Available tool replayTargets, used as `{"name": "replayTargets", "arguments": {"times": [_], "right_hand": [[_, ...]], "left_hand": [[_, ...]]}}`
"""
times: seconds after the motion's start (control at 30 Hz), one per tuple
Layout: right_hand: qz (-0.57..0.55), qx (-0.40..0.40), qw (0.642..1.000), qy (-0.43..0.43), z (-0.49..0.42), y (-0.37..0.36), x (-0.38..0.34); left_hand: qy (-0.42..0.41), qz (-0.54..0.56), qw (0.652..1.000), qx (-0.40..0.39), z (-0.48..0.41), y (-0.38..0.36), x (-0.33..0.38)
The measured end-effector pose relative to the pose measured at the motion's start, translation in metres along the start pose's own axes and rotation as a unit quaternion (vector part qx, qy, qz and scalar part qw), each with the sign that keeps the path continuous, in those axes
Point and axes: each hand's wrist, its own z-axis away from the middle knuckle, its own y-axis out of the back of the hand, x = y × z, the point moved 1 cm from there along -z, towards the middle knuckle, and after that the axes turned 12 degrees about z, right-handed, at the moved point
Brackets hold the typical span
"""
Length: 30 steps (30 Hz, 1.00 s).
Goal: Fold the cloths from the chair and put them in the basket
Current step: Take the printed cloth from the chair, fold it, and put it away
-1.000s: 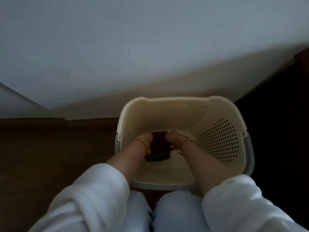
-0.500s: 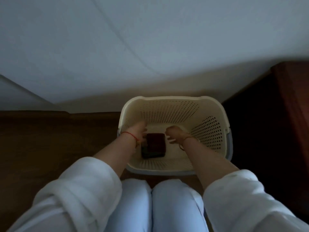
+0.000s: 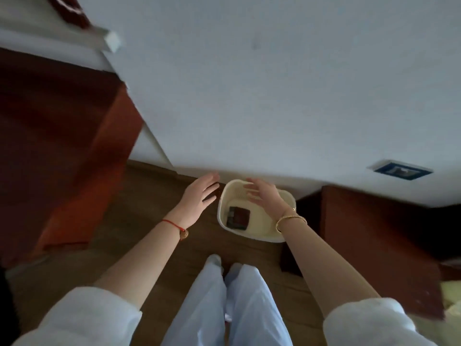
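A cream plastic basket [image 3: 270, 235] stands on the wooden floor by the wall. A dark folded cloth [image 3: 238, 217] lies flat on its bottom. My left hand [image 3: 197, 201] hovers high above the floor just left of the basket, fingers spread, holding nothing. Over the basket's far side my right hand [image 3: 263, 194] is raised, also spread and empty. Both hands are well above the cloth and apart from it. The chair with the other cloths is not in view.
Dark red-brown wooden furniture [image 3: 57, 156] fills the left side. Another dark wooden piece [image 3: 379, 240] stands right of the basket. A white wall [image 3: 274, 96] runs behind, with a blue-framed panel [image 3: 400, 169]. My light trouser legs [image 3: 224, 303] are at the bottom.
Both hands let go of the folded cloth and rose out of the basket with fingers spread. The view pulled up and back, so the basket looks smaller and farther below.
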Motion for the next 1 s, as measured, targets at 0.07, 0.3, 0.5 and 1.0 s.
{"name": "replayTargets", "arguments": {"times": [0.07, 0.3, 0.5, 1.0], "right_hand": [[0.009, -0.019, 0.999, 0.033, 0.054, -0.009, -0.04], [0.083, -0.061, 0.987, 0.125, 0.192, -0.051, -0.124], [0.144, -0.167, 0.962, 0.163, 0.246, -0.114, -0.131], [0.343, -0.467, 0.785, 0.221, 0.4, -0.407, -0.035]], "left_hand": [[-0.033, 0.024, 0.999, 0.016, 0.053, -0.004, 0.033], [-0.158, 0.08, 0.984, 0.037, 0.213, -0.008, 0.086], [-0.266, 0.11, 0.947, 0.144, 0.315, 0.021, 0.066], [-0.394, 0.373, 0.699, 0.465, 0.553, 0.211, -0.048]]}}
